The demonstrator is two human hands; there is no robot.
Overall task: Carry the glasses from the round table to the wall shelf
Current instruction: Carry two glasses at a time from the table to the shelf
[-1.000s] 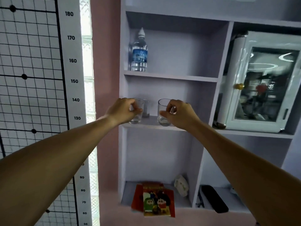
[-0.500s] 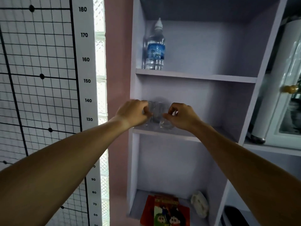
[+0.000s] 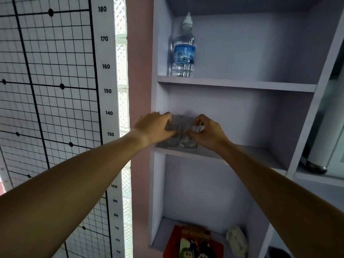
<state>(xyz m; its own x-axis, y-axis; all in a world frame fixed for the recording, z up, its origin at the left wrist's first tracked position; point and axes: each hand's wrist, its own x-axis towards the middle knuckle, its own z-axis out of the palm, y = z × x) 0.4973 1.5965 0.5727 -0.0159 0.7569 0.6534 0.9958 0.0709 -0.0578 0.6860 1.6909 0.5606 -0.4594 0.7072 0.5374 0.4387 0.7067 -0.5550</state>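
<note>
Two clear drinking glasses stand side by side on the middle board of the pale wall shelf, near its left end. My left hand is wrapped around the left glass, whose base rests on the board. My right hand grips the right glass from the right, its base also on the board. The two glasses almost touch. Another glass may stand behind them, but my hands hide that spot.
A water bottle stands on the board above. A colourful book and a white crumpled thing lie on the bottom board. A white cabinet fills the compartment to the right. A height chart hangs left.
Both hands pushed the glasses deeper onto the middle board and closer together. The view moved nearer to the shelf and shifted left.
</note>
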